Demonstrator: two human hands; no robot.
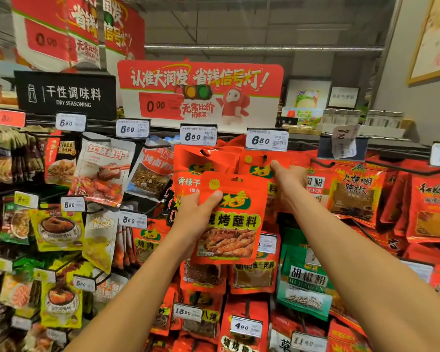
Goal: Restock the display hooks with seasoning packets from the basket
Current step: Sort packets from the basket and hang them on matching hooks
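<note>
A red barbecue-dip seasoning packet [230, 219] sits in front of the display at the centre of view, not yet on a hook; its punched hole at the top edge is free. The left hand [196, 214] grips it by its left side, thumb across the front. At about one o'clock from it, the right hand [288, 184] pinches the top of the hanging red packets [258, 165] under the 6.80 price tag [266, 139], apparently steadying or parting them at the hook. That hook looks well filled, as does the one at eleven o'clock under the 8.50 tag [198, 135]. So at least this one packet is left to hang. The basket is out of sight, so how many remain cannot be told.
</note>
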